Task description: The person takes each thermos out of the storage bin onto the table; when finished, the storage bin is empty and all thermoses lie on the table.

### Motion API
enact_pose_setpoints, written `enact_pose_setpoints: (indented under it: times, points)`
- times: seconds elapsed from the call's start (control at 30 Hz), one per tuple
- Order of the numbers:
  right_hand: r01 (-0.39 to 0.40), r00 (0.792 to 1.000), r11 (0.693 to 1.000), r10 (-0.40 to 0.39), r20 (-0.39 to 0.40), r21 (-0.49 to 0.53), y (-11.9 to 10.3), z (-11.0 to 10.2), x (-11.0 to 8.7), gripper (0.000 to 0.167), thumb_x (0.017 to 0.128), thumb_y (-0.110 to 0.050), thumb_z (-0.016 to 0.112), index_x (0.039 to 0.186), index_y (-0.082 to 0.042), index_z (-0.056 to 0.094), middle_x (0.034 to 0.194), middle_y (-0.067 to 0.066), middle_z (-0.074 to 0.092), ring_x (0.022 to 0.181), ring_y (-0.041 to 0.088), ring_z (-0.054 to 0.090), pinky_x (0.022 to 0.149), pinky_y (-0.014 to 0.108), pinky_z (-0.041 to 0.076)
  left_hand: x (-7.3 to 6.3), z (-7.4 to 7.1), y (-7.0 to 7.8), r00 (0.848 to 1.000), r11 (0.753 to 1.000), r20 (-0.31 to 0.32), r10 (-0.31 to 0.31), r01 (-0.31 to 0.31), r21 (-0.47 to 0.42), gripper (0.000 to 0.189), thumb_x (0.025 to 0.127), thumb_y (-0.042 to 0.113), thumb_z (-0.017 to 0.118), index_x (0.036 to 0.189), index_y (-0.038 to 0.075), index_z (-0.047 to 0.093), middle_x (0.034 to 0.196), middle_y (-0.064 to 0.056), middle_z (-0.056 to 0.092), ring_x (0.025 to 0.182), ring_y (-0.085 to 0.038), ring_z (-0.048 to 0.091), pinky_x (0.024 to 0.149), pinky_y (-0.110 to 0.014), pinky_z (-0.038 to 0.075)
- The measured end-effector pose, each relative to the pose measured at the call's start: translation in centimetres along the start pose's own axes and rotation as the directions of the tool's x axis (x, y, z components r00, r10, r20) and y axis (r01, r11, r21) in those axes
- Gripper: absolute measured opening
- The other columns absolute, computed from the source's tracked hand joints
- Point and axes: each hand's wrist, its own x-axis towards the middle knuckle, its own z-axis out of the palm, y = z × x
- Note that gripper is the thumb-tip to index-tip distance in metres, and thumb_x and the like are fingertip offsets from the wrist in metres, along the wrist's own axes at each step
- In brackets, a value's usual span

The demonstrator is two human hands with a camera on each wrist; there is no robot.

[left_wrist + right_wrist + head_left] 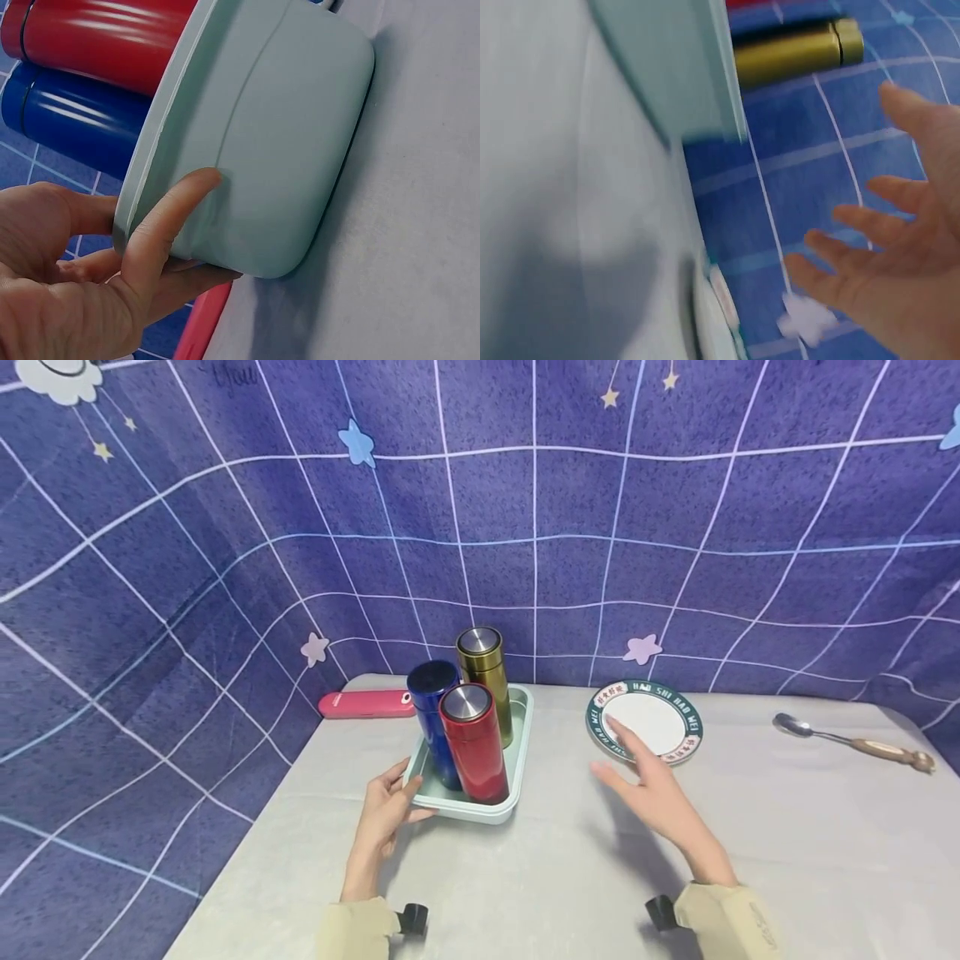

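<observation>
Left hand (384,818) and right hand (656,793) are doing different things in the head view. The left one grips the near left corner of the green tray (465,811), maybe to keep it steady. The right one is to the right of the tray, fingers spread, holding nothing. Three bottles stand up inside the tray: a red one (476,756) at the front, a blue one (431,714) on the left, and a gold one (491,681) at the back. Close together like that, they probably help each other fit. A pink case (367,703) lies just left of the tray, near its back. A plate (663,718) lies right of the tray, and a spoon (855,742) lies well past it.

From the left wrist, one finger or thumb lies on the tray's outside wall, and others are at its corner. Holding from two sides likely stops it slipping.

From the right wrist, the right hand is apart from the tray, touching nothing. The gold bottle pokes out over the tray's edge. That wall probably helps keep the bottles in.
</observation>
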Motion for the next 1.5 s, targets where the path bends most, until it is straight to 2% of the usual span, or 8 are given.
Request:
enact_pose_setpoints:
  times: [0.07,0.17,0.4,0.63,0.97,1.13,1.33,1.5]
  points:
    - [0.025,0.999,0.995,-0.028,0.034,0.093,-0.6,1.3,0.8,0.072,0.093,-0.024,0.067,0.153,-0.008,0.03,0.155,0.018,0.033,0.138,0.042,0.037,0.112,0.06,0.037,0.0,-0.1,0.0,1.0,1.0,0.008,0.01,-0.01,-0.003,0.051,0.099,-0.003,0.047,0.146,-0.014,0.028,0.137,-0.042,0.041,0.115,-0.052,0.053,0.076,-0.039,0.063]
    - [0.051,0.996,0.977,-0.066,0.067,0.208,-1.3,3.2,1.8,0.079,0.089,-0.021,0.073,0.154,-0.01,0.029,0.156,0.016,0.032,0.139,0.04,0.035,0.114,0.057,0.036,-0.1,-0.2,-0.2,1.0,1.0,0.015,0.021,-0.021,-0.008,0.05,0.099,-0.003,0.047,0.145,-0.015,0.029,0.137,-0.042,0.042,0.115,-0.053,0.053,0.076,-0.04,0.063]
    - [0.072,0.99,0.933,-0.11,0.089,0.352,-2.1,6.4,3.3,0.087,0.083,-0.013,0.079,0.154,-0.014,0.029,0.155,0.015,0.034,0.14,0.038,0.035,0.115,0.055,0.035,-0.1,-0.2,-0.5,1.0,1.0,0.006,0.028,-0.027,-0.013,0.05,0.099,-0.004,0.046,0.144,-0.016,0.03,0.136,-0.042,0.042,0.113,-0.053,0.054,0.074,-0.042,0.063]
    - [0.073,0.988,0.916,-0.122,0.099,0.393,-2.7,8.0,3.9,0.086,0.081,-0.012,0.08,0.153,-0.01,0.031,0.153,0.015,0.038,0.139,0.037,0.038,0.115,0.051,0.037,-0.2,-0.1,-0.4,1.0,1.0,0.009,0.028,-0.028,-0.008,0.051,0.099,-0.002,0.046,0.145,-0.017,0.027,0.135,-0.044,0.041,0.114,-0.053,0.054,0.075,-0.041,0.063]
    - [0.045,0.986,0.909,-0.106,0.126,0.414,-3.8,9.8,4.8,0.089,0.079,-0.015,0.082,0.153,-0.017,0.032,0.149,0.011,0.045,0.138,0.029,0.042,0.114,0.051,0.04,-0.1,0.0,-0.5,1.0,1.0,-0.006,0.014,-0.014,-0.004,0.052,0.099,-0.003,0.046,0.145,-0.016,0.026,0.135,-0.044,0.041,0.112,-0.053,0.054,0.075,-0.041,0.063]
    - [0.053,0.986,0.896,-0.117,0.12,0.44,-4.1,10.7,5.3,0.088,0.077,-0.012,0.084,0.151,-0.015,0.035,0.145,0.009,0.05,0.134,0.027,0.047,0.113,0.047,0.043,-0.1,0.3,-0.6,1.0,1.0,0.001,0.017,-0.017,-0.009,0.052,0.099,-0.003,0.046,0.145,-0.017,0.026,0.135,-0.044,0.041,0.113,-0.053,0.054,0.075,-0.043,0.063]
    - [0.046,0.991,0.903,-0.093,0.091,0.427,-4.2,11.6,5.3,0.079,0.076,-0.013,0.084,0.145,-0.011,0.045,0.135,0.009,0.059,0.123,0.025,0.057,0.106,0.045,0.05,-0.1,0.4,-0.7,1.0,1.0,0.007,0.007,-0.007,-0.015,0.053,0.099,-0.002,0.045,0.145,-0.017,0.025,0.135,-0.045,0.041,0.112,-0.052,0.055,0.075,-0.041,0.063]
    - [0.046,0.994,0.908,-0.082,0.07,0.416,-4.9,11.7,5.3,0.074,0.076,-0.011,0.084,0.141,-0.009,0.05,0.13,0.01,0.063,0.118,0.025,0.061,0.102,0.043,0.053,-0.1,0.1,-0.6,1.0,1.0,-0.002,0.007,-0.007,-0.01,0.052,0.099,-0.003,0.045,0.146,-0.015,0.025,0.135,-0.043,0.041,0.113,-0.052,0.054,0.075,-0.038,0.063]
